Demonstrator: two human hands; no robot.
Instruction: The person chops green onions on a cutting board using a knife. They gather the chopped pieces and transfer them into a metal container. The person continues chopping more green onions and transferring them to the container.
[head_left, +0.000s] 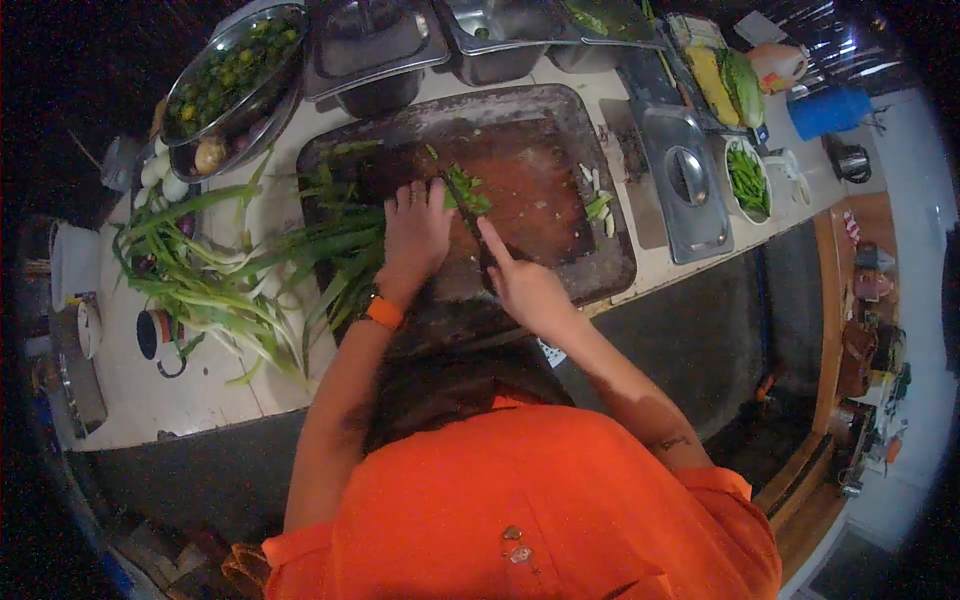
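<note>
On a dark, worn cutting board (547, 217), my left hand (416, 229) holds down a bunch of spring onion leaves (349, 244), its fingers partly covering them. My right hand (531, 292) grips a knife (466, 206) with the index finger stretched along it; its handle is mostly hidden in the palm. The blade stands right beside my left fingertips. Chopped green pieces (471, 187) lie against the blade's right side. White and pale green onion ends (598, 202) sit by the board's right edge. Long spring onions (225, 277) spread from the board onto the counter at left.
Metal pans (375, 56) line the back. At far left is a metal bowl (236, 75) of small green-yellow fruits, with onions (169, 180) below. A mug (154, 334) stands nearer. To the right are a steel lid (686, 180), a bowl of green chillies (748, 180) and a blue container (829, 112).
</note>
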